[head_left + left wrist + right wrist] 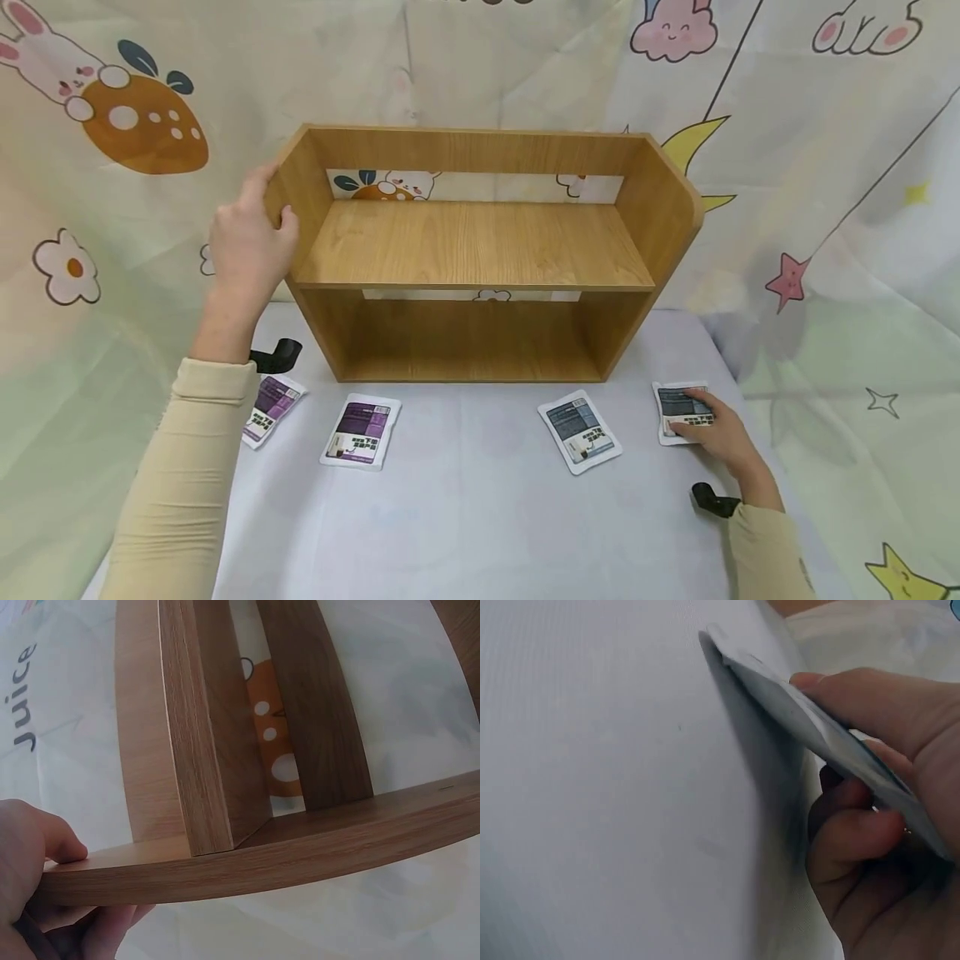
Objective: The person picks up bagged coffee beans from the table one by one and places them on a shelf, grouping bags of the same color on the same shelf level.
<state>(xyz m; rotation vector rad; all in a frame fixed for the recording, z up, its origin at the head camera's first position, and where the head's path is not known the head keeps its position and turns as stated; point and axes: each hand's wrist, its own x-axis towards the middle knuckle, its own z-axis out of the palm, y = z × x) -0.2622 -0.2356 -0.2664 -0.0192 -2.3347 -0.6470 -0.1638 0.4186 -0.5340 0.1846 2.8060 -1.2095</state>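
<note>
A two-tier wooden shelf point(480, 250) stands at the back of the table. My left hand point(251, 242) grips the edge of its left side panel. In the left wrist view the thumb lies on one face of that panel point(247, 877) and the fingers curl behind the other. At the right, my right hand point(716, 433) holds a flat white packet with a dark blue-grey label point(675, 404). Seen from the right wrist, the packet point(817, 735) is tilted with one edge toward the table, thumb on one face and curled fingers on the other.
A similar blue-grey packet point(580, 432) lies right of centre. Two purple-labelled packets lie at the left: one point(362, 431) in front of the shelf, another point(272, 408) partly behind the left forearm. A patterned cloth point(825, 350) hangs behind the white-covered table point(465, 517).
</note>
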